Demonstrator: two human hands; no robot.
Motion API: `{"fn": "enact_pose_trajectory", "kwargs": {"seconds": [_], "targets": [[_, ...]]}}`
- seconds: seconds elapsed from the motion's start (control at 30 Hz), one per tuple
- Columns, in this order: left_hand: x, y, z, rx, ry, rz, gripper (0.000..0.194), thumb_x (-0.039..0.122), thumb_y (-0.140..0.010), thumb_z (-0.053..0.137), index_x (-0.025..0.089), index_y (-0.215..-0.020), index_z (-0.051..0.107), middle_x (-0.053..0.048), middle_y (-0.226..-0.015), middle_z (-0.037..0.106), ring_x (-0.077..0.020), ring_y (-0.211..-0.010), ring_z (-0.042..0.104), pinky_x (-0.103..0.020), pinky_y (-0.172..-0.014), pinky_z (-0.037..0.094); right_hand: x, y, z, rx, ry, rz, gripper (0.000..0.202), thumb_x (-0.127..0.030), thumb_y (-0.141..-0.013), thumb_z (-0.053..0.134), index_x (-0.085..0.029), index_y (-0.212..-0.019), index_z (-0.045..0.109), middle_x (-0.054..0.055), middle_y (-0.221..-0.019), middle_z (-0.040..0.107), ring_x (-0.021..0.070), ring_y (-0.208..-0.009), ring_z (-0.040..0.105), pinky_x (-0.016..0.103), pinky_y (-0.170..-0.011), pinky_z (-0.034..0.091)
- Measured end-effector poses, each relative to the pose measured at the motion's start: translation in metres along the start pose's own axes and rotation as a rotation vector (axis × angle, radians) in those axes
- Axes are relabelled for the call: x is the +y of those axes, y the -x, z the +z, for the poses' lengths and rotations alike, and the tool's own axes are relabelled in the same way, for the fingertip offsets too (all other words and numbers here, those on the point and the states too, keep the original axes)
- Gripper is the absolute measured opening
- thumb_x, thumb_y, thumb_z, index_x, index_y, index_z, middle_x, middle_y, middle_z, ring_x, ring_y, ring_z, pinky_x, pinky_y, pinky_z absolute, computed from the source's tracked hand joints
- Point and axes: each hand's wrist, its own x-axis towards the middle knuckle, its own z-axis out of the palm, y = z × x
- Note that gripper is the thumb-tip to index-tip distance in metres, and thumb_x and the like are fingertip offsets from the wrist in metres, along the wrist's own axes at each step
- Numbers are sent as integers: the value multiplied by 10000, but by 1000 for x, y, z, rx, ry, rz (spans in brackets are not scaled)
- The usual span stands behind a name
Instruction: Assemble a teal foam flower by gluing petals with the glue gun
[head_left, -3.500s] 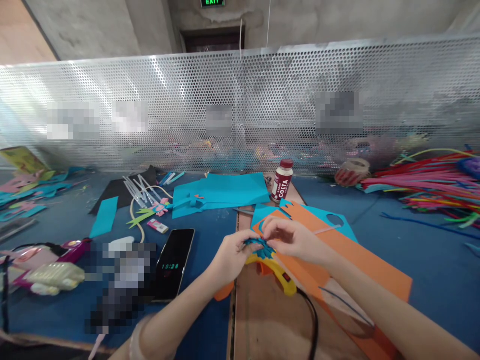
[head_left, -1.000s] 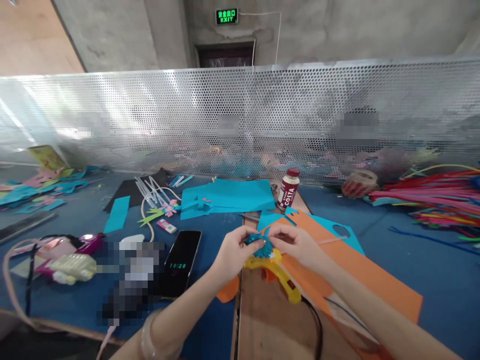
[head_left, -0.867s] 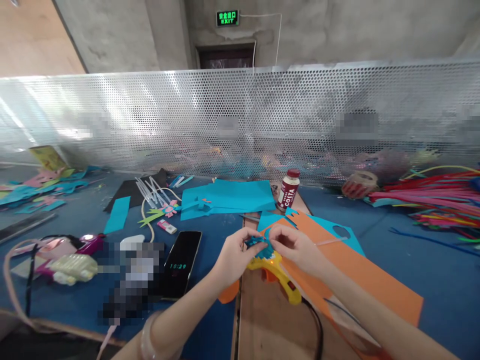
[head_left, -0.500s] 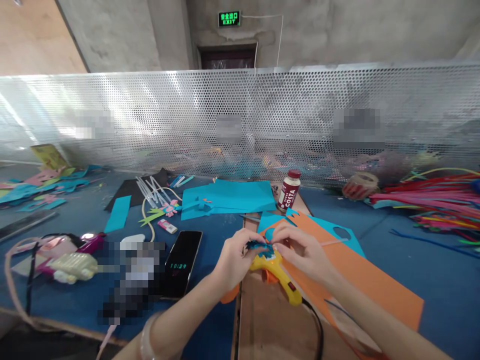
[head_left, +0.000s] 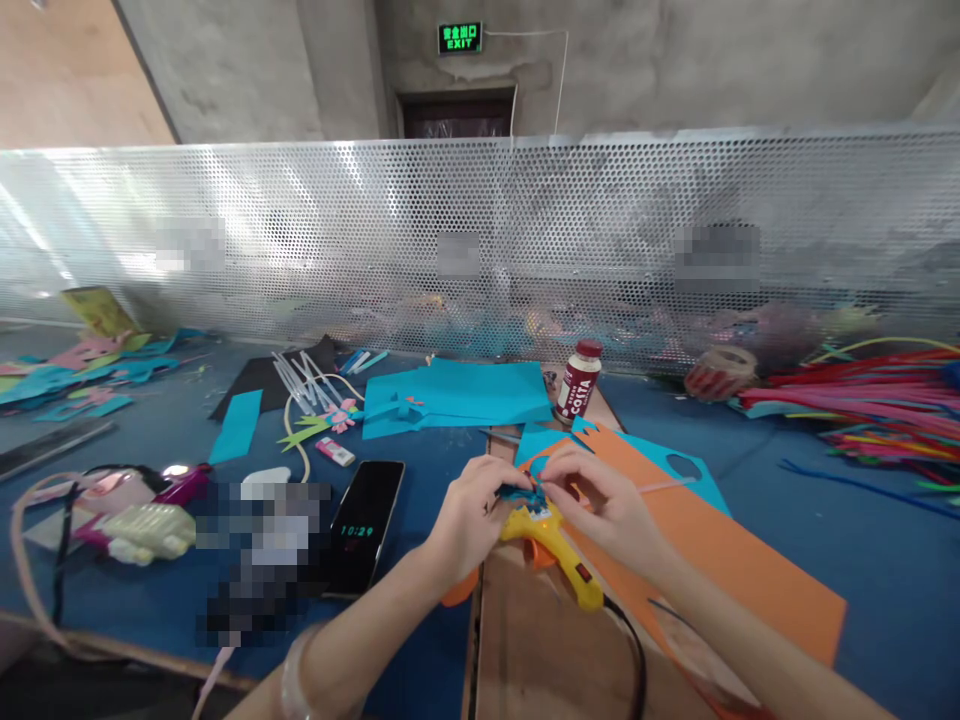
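My left hand [head_left: 466, 508] pinches a small dark-blue craft piece [head_left: 519, 493] with a ragged edge. My right hand [head_left: 600, 498] comes from the other side, its thumb and fingertips closed on a small rounded blue piece [head_left: 537, 468] that touches or nearly touches the first. Fingers cover much of both pieces, so how they join is hidden. Just below the hands lies a yellow glue gun [head_left: 562, 555] with an orange trigger, its nozzle end behind my left fingers. Under my right forearm is a large orange sheet [head_left: 757, 560].
Blue sheets [head_left: 487, 392] lie at the back middle. A Costa bottle [head_left: 577, 382] stands behind the hands. To the left are a phone [head_left: 366, 525], white glue sticks [head_left: 300, 382] and a paper flower [head_left: 339, 416]. Pipe cleaners [head_left: 862, 395] and a tape roll [head_left: 721, 374] lie right.
My right fingertips have shifted slightly at the blue pieces, and the dark-blue piece is turned a little. Both hands stay in nearly the same place; the glue gun has not moved.
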Motion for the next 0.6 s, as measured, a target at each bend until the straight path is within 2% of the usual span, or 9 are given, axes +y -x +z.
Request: {"fn": "enact_pose_trajectory", "kwargs": {"seconds": [0.27,0.43,0.6], "targets": [[1,-1,0,17,0,-38,192,60,-813,613,207,-910,691,-53,-925,713,-202,-924,647,-332,-851,508,-2,2,2,80,146,-173,178,-105,-898,548,-249,-981,611,39,-911,594,123,-687,567,246,-524,439],[3,-3,-1,22,6,-55,148,90,-822,630,200,-900,691,-54,-919,719,-200,-913,657,-322,-839,515,1,5,3,98,202,-247,282,-60,-878,551,-256,-1078,586,45,-934,601,117,-660,560,247,-537,471],[5,-3,0,24,2,-77,101,149,-835,648,204,-905,696,-55,-918,727,-199,-897,673,-307,-819,526,4,8,3,113,257,-348,349,-22,-841,555,-276,-1078,593,56,-971,603,162,-825,603,275,-638,513]]}}
